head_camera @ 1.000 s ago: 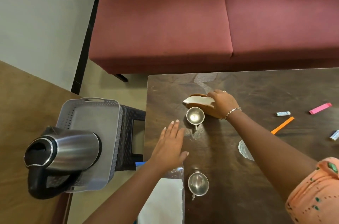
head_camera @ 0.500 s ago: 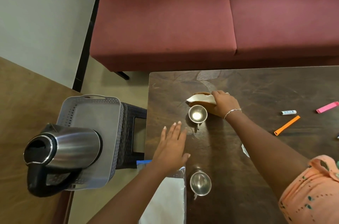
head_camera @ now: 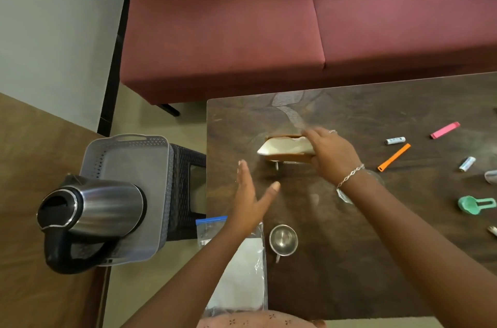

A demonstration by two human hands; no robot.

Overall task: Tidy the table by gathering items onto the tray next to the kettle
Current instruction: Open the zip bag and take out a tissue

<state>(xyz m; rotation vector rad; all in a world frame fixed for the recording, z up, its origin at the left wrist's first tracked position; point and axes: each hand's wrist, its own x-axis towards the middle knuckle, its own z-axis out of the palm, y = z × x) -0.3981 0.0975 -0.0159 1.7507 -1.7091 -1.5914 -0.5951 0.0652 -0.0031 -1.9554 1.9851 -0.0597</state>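
My right hand (head_camera: 332,155) grips a brown holder with white napkins (head_camera: 287,149) and holds it lifted above the dark table (head_camera: 349,260), over a small steel cup whose handle (head_camera: 276,165) shows beneath. My left hand (head_camera: 248,196) hovers with straight fingers just left of it, holding nothing. A second steel cup (head_camera: 283,240) stands near the table's front left. The grey tray (head_camera: 129,166) sits left of the table on a black stool, with the steel kettle (head_camera: 91,216) on its near part.
A clear zip bag with white contents (head_camera: 242,274) hangs over the table's left front edge. Two batteries (head_camera: 394,140), an orange stick (head_camera: 394,157), a pink stick (head_camera: 445,130) and a green scoop (head_camera: 474,204) lie on the right. A red sofa (head_camera: 295,18) stands behind.
My right hand has lifted the napkin holder off the table and brought it nearer, over the far cup. My left hand rose and turned edge-up.
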